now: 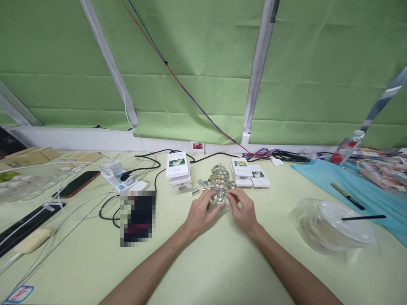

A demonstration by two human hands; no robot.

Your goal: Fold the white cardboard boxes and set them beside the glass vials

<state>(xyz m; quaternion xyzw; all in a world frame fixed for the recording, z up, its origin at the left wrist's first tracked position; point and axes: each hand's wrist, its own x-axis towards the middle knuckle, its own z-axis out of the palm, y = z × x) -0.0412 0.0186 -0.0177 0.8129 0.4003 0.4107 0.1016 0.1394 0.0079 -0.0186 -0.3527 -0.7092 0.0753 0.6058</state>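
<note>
Both of my hands meet at the middle of the pale green table around a small clear glass bottle (220, 198). My left hand (201, 213) grips it from the left, and my right hand (243, 210) pinches it from the right. Just behind it stand several more small glass bottles (220, 176) in a cluster, with small silver caps (198, 187) lying to their left. A stack of white boxes (178, 170) sits left of the bottles and more white boxes (249, 173) sit to the right.
A power strip (120, 179) with cables, a phone (79, 183) and a dark pixelated object (137, 217) lie at the left. A clear plastic lidded bowl (337, 228) with a black stick sits at the right, beside a blue cloth (356, 186). A green curtain hangs behind.
</note>
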